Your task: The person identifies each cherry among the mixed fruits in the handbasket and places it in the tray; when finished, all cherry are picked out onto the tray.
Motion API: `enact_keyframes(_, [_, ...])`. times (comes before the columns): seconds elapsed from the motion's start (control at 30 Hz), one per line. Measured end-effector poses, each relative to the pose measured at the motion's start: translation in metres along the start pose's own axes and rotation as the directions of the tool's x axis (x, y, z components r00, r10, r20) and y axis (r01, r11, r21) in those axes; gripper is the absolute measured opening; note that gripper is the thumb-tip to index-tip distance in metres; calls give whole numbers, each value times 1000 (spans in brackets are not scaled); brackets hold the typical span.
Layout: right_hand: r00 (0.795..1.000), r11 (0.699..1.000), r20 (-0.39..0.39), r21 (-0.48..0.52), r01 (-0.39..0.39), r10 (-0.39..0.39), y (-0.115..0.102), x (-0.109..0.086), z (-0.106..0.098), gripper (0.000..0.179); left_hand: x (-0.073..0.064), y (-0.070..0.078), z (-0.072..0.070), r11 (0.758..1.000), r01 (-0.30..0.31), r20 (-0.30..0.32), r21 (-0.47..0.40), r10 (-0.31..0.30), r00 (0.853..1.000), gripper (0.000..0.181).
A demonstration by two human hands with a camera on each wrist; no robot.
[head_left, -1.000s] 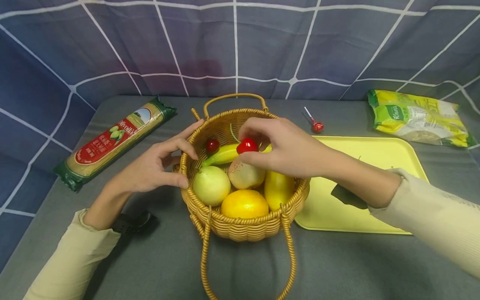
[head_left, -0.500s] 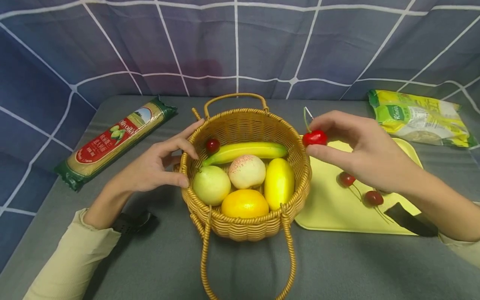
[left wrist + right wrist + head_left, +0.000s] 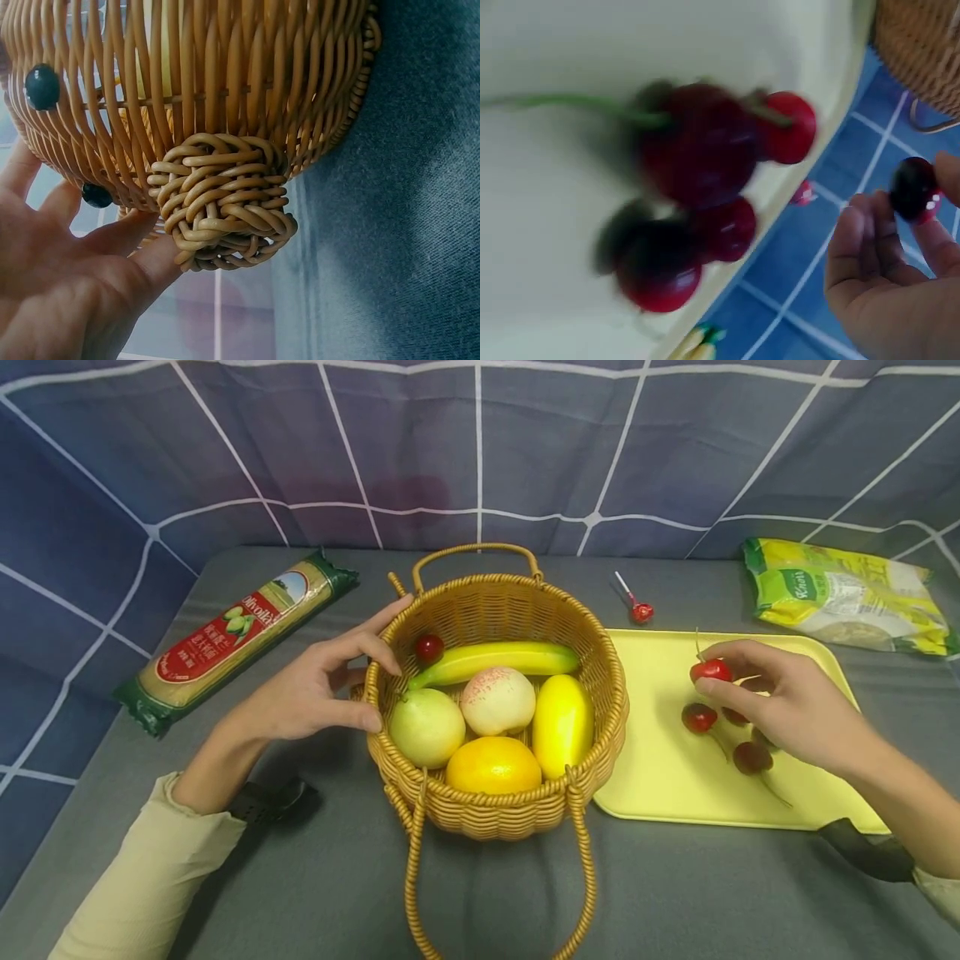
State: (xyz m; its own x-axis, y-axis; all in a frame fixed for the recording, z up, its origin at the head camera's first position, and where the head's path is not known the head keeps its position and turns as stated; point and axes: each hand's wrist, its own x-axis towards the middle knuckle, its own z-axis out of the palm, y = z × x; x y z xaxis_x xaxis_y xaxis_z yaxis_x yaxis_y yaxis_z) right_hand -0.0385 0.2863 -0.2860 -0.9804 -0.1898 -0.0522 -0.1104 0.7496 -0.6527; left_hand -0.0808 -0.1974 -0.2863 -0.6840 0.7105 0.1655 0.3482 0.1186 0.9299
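A round wicker basket (image 3: 487, 814) stands in the middle of the table. Inside lie a banana (image 3: 502, 660), a peach (image 3: 498, 702), a green pear (image 3: 427, 728), a lemon (image 3: 493, 766), a yellow oval fruit (image 3: 562, 727) and one cherry (image 3: 430, 649). My left hand (image 3: 315, 685) holds the basket's left rim, a fingertip over the edge and the thumb at the side. Over the yellow tray (image 3: 645, 777), my right hand (image 3: 787, 710) pinches a red cherry (image 3: 711, 670) between thumb and fingers, its stem up. Several other cherries (image 3: 697, 146) lie on the tray below it.
A spaghetti pack (image 3: 240, 639) lies left of the basket. Behind the tray are a red lollipop (image 3: 641, 612) and a green-yellow Knorr bag (image 3: 847, 597). One basket handle (image 3: 588, 877) hangs toward the front, the other stands at the back. A tiled-pattern cloth (image 3: 420, 452) rises behind.
My right hand has moved right, from inside the basket out over the tray, with the cherry still pinched. The fruit in the basket and the tray's cherries are uncovered. My left hand stays put.
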Motion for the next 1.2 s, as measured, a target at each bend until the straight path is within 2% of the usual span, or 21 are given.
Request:
enact_keyframes(0.13, [999, 994, -13, -100, 34, -36, 21, -2, 3, 32, 1, 0, 0, 1000, -2, -3, -8, 2, 1000, 38])
enact_keyframes(0.27, [992, 969, -40, -224, 104, -116, 34, 0, 7, 29, 1, 0, 0, 1000, -2, -5, -12, 2, 1000, 39])
enact_keyframes(0.37, [988, 949, -57, -289, 123, -145, 38, 2, 10, 25, 1, 0, 0, 1000, -3, -4, -13, 3, 1000, 39])
enact_keyframes(0.63, [987, 936, 4, -317, 151, -158, 36, 5, 13, 18, 0, 0, 1, 1000, -3, -7, -9, 3, 1000, 40])
enact_keyframes(0.83, [987, 938, 45, -307, 161, -155, 38, 3, 15, 21, 0, 1, 1, 1000, 7, -3, -6, -7, 1000, 39])
enact_keyframes(1.03, [981, 928, 43, -319, 192, -188, 39, 4, 14, 22, -1, 1, 1, 1000, 9, -6, -1, -9, 1000, 39])
enact_keyframes(1.2, [982, 934, 14, -304, 184, -189, 36, 4, 11, 18, -1, 0, 1, 1000, 6, -4, -4, -6, 1000, 40])
